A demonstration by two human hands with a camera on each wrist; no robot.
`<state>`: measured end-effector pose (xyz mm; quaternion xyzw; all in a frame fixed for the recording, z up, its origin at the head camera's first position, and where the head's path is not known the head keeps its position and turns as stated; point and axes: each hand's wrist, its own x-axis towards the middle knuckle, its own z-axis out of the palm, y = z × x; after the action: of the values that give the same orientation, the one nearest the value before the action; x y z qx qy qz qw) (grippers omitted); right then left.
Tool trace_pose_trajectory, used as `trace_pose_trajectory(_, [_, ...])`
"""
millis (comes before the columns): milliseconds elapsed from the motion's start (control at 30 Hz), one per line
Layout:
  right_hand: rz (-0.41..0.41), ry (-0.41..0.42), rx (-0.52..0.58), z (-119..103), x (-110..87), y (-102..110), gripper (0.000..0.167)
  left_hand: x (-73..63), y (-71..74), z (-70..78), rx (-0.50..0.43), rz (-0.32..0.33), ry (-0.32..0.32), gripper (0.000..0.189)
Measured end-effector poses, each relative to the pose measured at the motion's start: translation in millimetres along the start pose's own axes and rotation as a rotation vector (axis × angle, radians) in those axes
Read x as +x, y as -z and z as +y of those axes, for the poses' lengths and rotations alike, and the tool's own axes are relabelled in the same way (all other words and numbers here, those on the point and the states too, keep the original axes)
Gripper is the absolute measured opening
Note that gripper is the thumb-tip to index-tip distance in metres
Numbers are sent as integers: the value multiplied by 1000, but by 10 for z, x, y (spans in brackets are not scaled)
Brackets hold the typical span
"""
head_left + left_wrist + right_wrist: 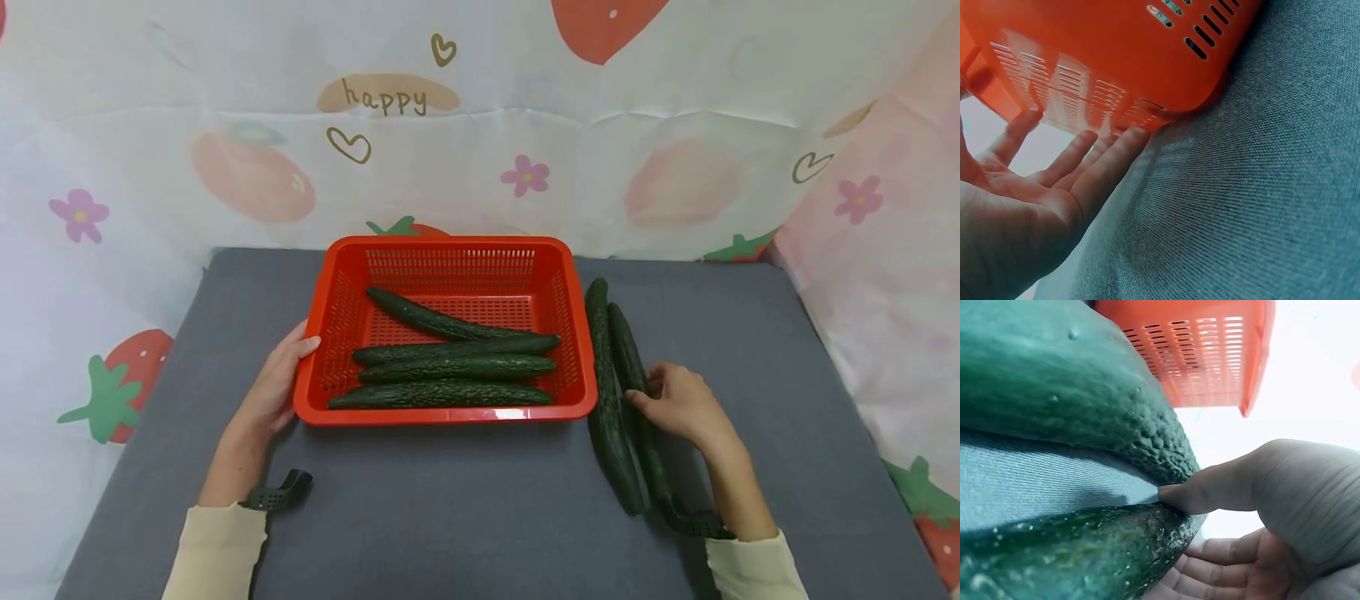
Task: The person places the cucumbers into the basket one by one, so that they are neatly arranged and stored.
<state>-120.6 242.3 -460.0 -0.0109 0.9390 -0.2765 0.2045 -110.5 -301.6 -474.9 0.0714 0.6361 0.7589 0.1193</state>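
Observation:
A red plastic basket (pixel 450 416) holds several dark green cucumbers (pixel 457 367) lying lengthwise. My left hand (pixel 277 379) holds its left side, thumb over the rim; in the left wrist view the fingers (pixel 1079 165) reach along the outer wall (pixel 1122 56). Two more cucumbers lie right of the basket. My right hand (pixel 678 404) grips the outer cucumber (pixel 643 417), thumb on its near side and fingers round the far side. The inner cucumber (pixel 611 417) lies between it and the basket. In the right wrist view, the thumb (pixel 1210 489) sits between both cucumbers.
A grey cloth (pixel 450 517) covers the table. Behind it hangs a white printed curtain (pixel 480 183) with strawberries, flowers and hearts. A dark strap with a camera mount (pixel 279 492) sits on the left wrist, and another mount (pixel 693 522) on the right.

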Motion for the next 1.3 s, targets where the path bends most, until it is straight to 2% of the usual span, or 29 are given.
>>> trace_pose_trajectory(400, [51, 76, -27, 8, -13, 99, 61, 0, 12, -22, 9, 17, 8, 42])
trace_pose_trajectory(967, [123, 102, -40, 133, -161, 201, 57, -9, 15, 1, 7, 15, 33, 45])
trace_pose_trajectory(1300, [186, 133, -45, 78, -211, 311, 56, -9, 18, -10, 13, 19, 21, 41])
